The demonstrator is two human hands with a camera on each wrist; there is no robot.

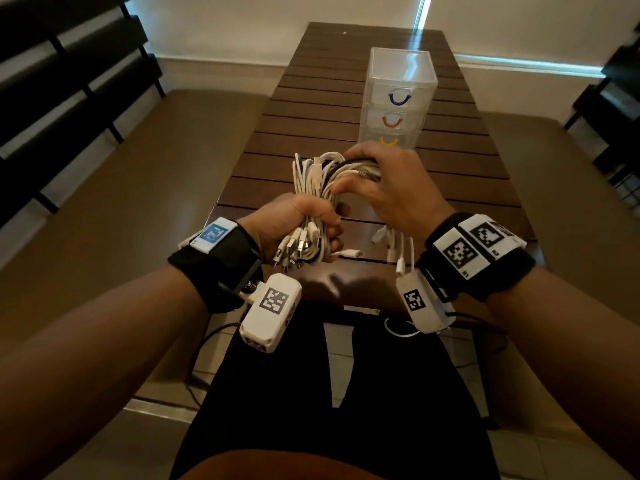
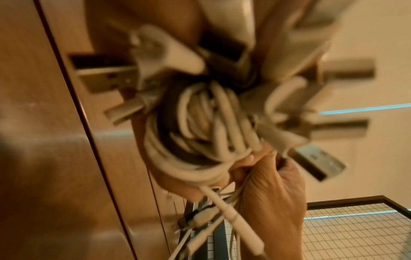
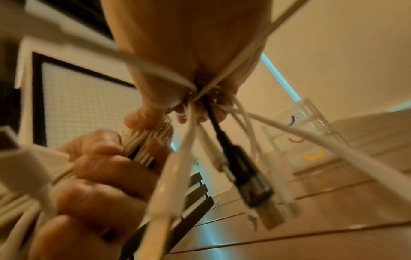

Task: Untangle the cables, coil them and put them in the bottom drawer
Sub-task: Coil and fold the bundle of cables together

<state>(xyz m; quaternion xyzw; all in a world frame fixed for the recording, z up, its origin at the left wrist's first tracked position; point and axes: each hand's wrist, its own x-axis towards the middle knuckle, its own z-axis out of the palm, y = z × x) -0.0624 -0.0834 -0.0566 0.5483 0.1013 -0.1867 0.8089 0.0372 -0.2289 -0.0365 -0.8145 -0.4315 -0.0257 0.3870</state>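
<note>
A thick bundle of white cables (image 1: 317, 183) with one black cable is held above the near end of the table. My left hand (image 1: 304, 220) grips its lower part in a fist, and several USB plugs (image 1: 294, 247) stick out below. My right hand (image 1: 377, 181) holds the upper loops, fingers curled over them. In the left wrist view the cable coil (image 2: 200, 133) and plugs fill the middle, blurred. In the right wrist view loose cable ends and a black plug (image 3: 244, 179) hang below my right hand (image 3: 189, 105). The clear drawer unit (image 1: 398, 98) stands beyond, all three drawers closed.
The slatted dark wooden table (image 1: 311, 116) runs away from me, with the drawer unit right of centre. Drawer handles are purple, red and yellow (image 1: 388, 141) from top to bottom. Dark benches stand at both sides of the room. My legs are below the table's near edge.
</note>
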